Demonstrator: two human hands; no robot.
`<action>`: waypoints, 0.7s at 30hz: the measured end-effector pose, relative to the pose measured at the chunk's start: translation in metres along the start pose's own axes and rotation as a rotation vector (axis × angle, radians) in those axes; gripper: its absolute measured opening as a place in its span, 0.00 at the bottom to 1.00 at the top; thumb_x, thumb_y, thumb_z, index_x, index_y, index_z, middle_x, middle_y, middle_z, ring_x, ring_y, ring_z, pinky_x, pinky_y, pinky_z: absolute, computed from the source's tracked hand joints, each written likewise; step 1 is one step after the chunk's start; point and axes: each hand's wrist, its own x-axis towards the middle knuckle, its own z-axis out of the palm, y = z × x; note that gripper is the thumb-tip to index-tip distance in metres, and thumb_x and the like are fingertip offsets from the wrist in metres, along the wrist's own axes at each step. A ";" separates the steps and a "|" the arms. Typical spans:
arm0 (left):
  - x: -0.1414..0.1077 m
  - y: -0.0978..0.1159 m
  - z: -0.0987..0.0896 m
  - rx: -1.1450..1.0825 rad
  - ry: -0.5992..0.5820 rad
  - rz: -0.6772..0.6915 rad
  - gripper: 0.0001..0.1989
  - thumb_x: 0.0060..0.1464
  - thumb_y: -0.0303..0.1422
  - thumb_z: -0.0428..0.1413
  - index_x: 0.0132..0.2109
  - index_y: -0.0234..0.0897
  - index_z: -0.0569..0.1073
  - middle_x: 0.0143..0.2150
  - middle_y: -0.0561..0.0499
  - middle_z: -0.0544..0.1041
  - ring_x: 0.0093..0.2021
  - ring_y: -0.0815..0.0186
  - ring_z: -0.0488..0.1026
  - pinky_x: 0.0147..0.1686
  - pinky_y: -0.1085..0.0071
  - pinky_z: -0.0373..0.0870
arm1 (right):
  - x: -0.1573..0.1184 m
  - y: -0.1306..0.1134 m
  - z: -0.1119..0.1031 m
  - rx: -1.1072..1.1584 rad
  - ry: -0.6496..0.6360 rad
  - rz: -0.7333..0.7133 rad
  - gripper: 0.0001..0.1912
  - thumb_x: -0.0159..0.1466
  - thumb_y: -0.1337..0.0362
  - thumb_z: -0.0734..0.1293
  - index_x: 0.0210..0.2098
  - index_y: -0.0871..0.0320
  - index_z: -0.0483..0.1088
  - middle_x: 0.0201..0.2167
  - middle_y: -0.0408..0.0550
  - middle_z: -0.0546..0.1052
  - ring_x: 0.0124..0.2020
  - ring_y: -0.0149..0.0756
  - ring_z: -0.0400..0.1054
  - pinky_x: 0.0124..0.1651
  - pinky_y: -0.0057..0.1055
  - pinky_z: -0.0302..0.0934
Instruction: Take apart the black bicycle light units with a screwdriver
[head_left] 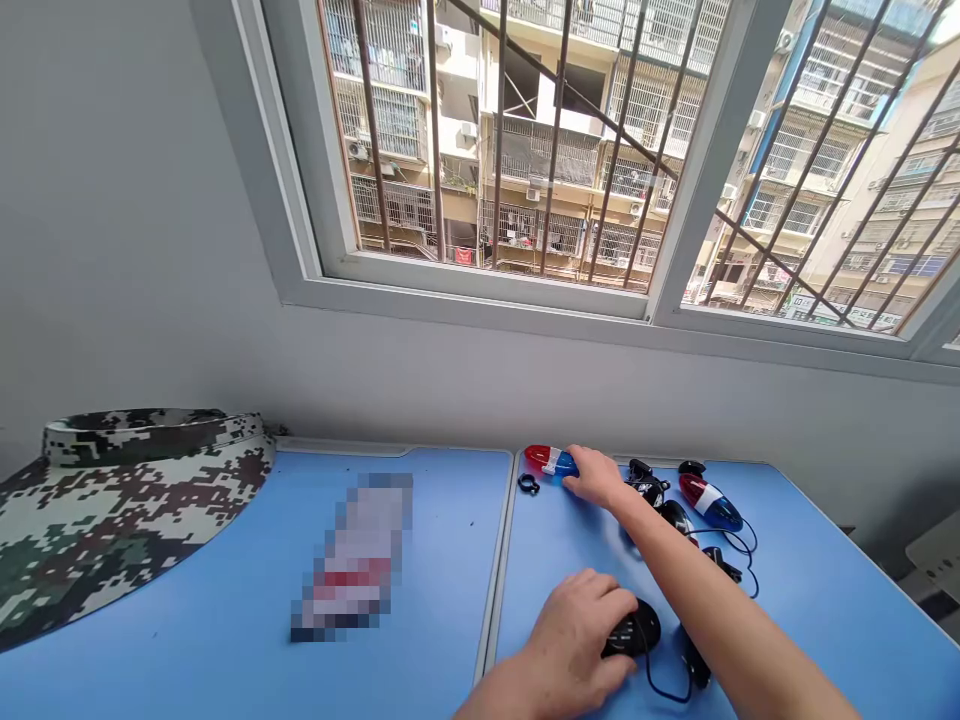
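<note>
The right hand [596, 477] reaches across the desk [832, 620] to its far edge, fingers curled downward, with the fingertips on the blue end of a red-and-blue lamp [551, 460]. Whether they pinch it or only rest on it cannot be told from this view. The lamp lies on its side, its long axis running roughly left to right along the far edge, with the red tip pointing away from the hand. The right hand is much nearer to it than the left; the left hand [574, 640] sits at the near edge, cupped over a black oval housing [636, 630], its fingers wrapped across the top.

A thin black cable [664, 690] loops from the housing to a black clip [696, 660]. Just left of the right hand lies a small black ring [528, 484]. To its right, a second lamp [709, 503] slants toward the near right, red end farther away, blue end nearer, with wires trailing from it. Several black mounts [646, 483] lie between the two lamps and the housing.

On the neighbouring desk panel [420, 480] lie a camouflage cap [127, 510] and a pixelated object [352, 555]. Above, a barred window [487, 150] looks onto apartment blocks.
</note>
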 end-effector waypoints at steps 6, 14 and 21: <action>0.000 -0.001 0.002 0.004 0.007 -0.002 0.13 0.45 0.29 0.61 0.41 0.40 0.73 0.40 0.51 0.76 0.38 0.59 0.70 0.38 0.68 0.65 | 0.001 0.002 0.002 0.001 0.010 -0.008 0.19 0.58 0.65 0.65 0.50 0.54 0.66 0.47 0.52 0.74 0.47 0.45 0.68 0.39 0.32 0.54; -0.001 -0.002 0.001 -0.023 0.024 0.010 0.14 0.44 0.28 0.60 0.41 0.40 0.73 0.39 0.50 0.76 0.37 0.59 0.70 0.38 0.67 0.66 | -0.013 -0.008 -0.013 0.167 0.066 -0.038 0.22 0.55 0.71 0.68 0.49 0.55 0.68 0.48 0.54 0.74 0.52 0.50 0.65 0.50 0.39 0.55; -0.003 -0.002 -0.007 -0.081 0.087 0.010 0.16 0.42 0.22 0.58 0.41 0.39 0.73 0.42 0.48 0.77 0.40 0.57 0.72 0.41 0.65 0.68 | -0.081 0.009 -0.016 0.605 0.125 -0.078 0.19 0.70 0.57 0.53 0.48 0.58 0.70 0.46 0.52 0.77 0.48 0.39 0.71 0.50 0.34 0.63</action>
